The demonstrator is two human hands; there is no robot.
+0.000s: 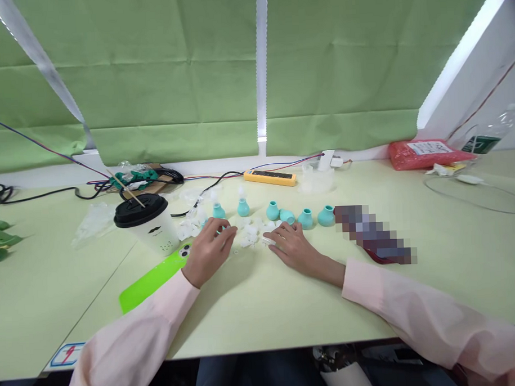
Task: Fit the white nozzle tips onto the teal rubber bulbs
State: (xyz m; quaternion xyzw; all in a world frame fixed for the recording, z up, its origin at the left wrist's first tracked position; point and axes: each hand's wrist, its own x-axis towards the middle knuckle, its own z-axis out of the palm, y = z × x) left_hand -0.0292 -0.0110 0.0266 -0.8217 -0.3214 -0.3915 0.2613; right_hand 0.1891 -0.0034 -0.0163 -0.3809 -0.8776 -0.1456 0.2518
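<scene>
My left hand (211,248) is held over the table with its fingers curled in toward the thumb. Whatever lies between them is too small or hidden to name. Just behind it stands a small teal bulb-shaped bottle (218,210), and another teal bottle (243,207) with a clear tip stands to its right. My right hand (296,249) rests low on the table, fingers bent, with a small white piece (267,241) at its fingertips. Loose white translucent pieces (249,234) lie between the hands. Several open-necked teal bottles (306,219) sit beyond my right hand, one tipped over.
At left are a lidded paper cup (157,236) with a stick and a lime-green phone (153,281). A blurred dark object (375,237) lies at right. Farther back are a yellow power strip (269,178), cables, a clear container (316,181) and a red package (425,154).
</scene>
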